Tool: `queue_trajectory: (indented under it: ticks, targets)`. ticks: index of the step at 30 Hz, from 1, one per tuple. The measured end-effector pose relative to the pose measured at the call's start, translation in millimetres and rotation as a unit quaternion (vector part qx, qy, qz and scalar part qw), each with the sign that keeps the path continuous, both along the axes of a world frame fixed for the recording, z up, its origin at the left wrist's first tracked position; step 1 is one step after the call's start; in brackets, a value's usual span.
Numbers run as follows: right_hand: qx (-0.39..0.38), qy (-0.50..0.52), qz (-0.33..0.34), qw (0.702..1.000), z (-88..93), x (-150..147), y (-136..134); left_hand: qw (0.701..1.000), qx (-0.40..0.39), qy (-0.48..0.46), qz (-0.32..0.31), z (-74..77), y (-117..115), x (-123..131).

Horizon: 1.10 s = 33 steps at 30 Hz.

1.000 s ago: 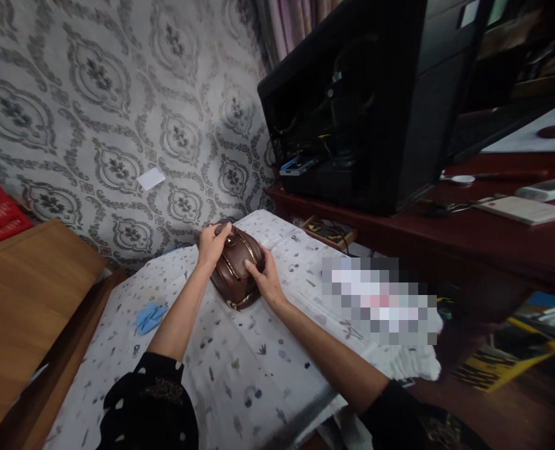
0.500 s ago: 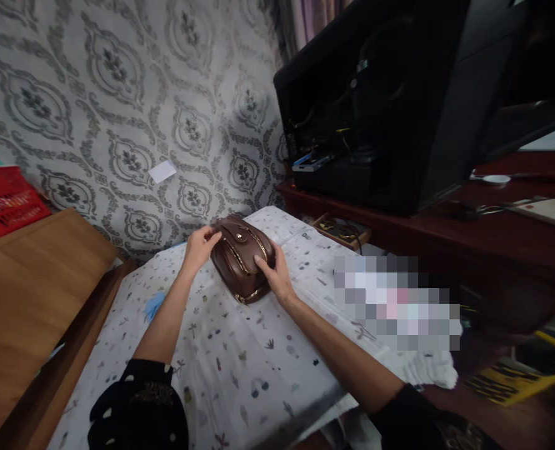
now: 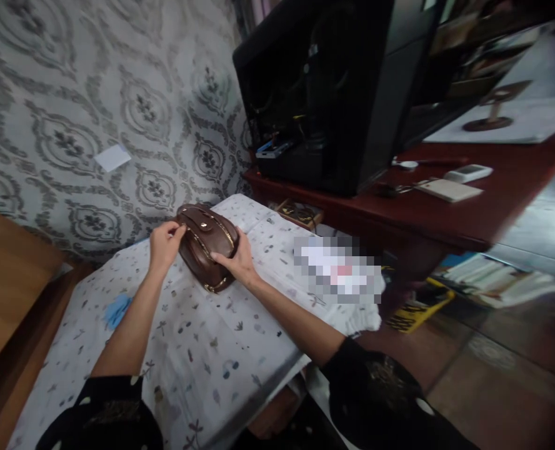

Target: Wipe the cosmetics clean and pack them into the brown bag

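Note:
A brown leather handbag (image 3: 205, 247) with gold zippers and a metal stud on its flap lies on the patterned white bed sheet (image 3: 197, 350). My left hand (image 3: 165, 247) pinches at the far left end of the bag's front zipper; the pull between thumb and finger is too small to see clearly. Around the bag's right side my right hand (image 3: 240, 259) is wrapped, its thumb on top near the zipper and its other fingers hidden behind the side.
A blue crumpled cloth (image 3: 117, 310) lies left of my left forearm. A blurred-out item (image 3: 338, 265) rests on the bed's right side. A black cabinet-like case (image 3: 315, 112) stands on the dark red desk (image 3: 446, 219). A wooden board (image 3: 10, 281) borders the bed at left.
The view has turned right, so bag and hands appear further left. The gap along the front zipper looks narrower now. Both hands keep about the same places on the bag.

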State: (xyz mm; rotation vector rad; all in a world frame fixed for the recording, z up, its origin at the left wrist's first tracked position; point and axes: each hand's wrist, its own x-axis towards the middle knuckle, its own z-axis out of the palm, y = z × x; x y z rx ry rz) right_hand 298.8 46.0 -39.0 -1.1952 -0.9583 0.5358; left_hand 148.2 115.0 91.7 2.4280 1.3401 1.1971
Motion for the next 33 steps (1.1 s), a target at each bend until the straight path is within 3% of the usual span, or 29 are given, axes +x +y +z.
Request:
queue_trajectory:
  ticks: [7,12,18,25,33]
  targets:
    - [-0.032,-0.008,0.002,0.999,7.5,-1,-7,0.982,0.156,0.102,0.031,-4.5,-25,5]
    - [-0.033,-0.012,-0.001,0.999,7.7,0,-8,0.967,0.192,0.165,0.009,-4.4,-44,5]
    - [-0.001,-0.004,-0.001,1.0,1.7,0,-5,0.974,0.146,0.172,0.012,3.5,-38,11]
    - [0.024,0.026,0.027,0.999,-5.3,6,-3,0.991,0.064,0.113,-0.027,10.8,-12,48]
    - [0.061,0.024,0.03,0.997,-7.9,10,0,0.996,0.018,0.087,0.03,13.7,4,68]
